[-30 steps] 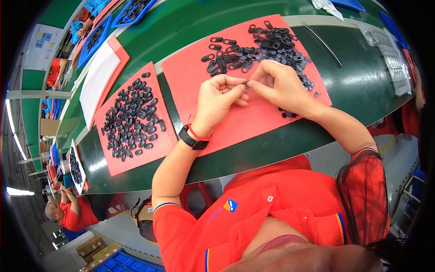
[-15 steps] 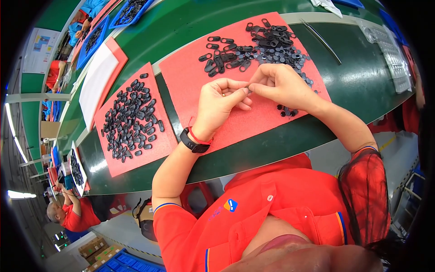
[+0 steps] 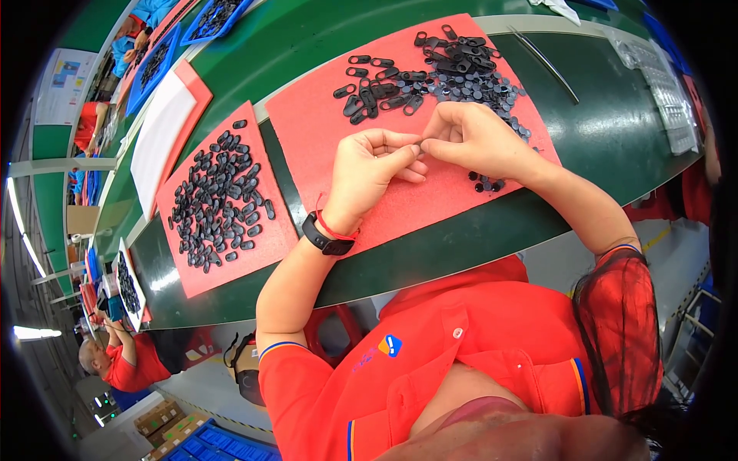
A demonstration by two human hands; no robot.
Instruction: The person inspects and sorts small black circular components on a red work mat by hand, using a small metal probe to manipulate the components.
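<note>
Over the large pink foam mat (image 3: pixel 307 131), my left hand (image 3: pixel 367 165) and my right hand (image 3: pixel 478 138) meet with thumbs and forefingers pinched together. A small dark bit shows between the fingertips, mostly covered, so its kind is unclear. Just beyond the hands lie black oval pieces with a loop opening at one end (image 3: pixel 371 94). Beside them spreads a heap of small grey round discs (image 3: pixel 480 91), reaching close to my right hand. Several shiny black round pieces (image 3: pixel 486 184) rest below my right wrist.
Left, a smaller pink mat (image 3: pixel 269 246) carries many black oval pieces (image 3: pixel 219 192). Tweezers (image 3: pixel 547 67) lie right of the large mat, with a clear plastic tray (image 3: pixel 665 100) farther right. A white sheet (image 3: pixel 157 146), a blue tray (image 3: pixel 223 23) and a co-worker (image 3: pixel 131 361) are leftward.
Both hands keep the same pinch at nearly the same place. The whole view has shifted slightly, with the mats appearing a little farther left and up.
</note>
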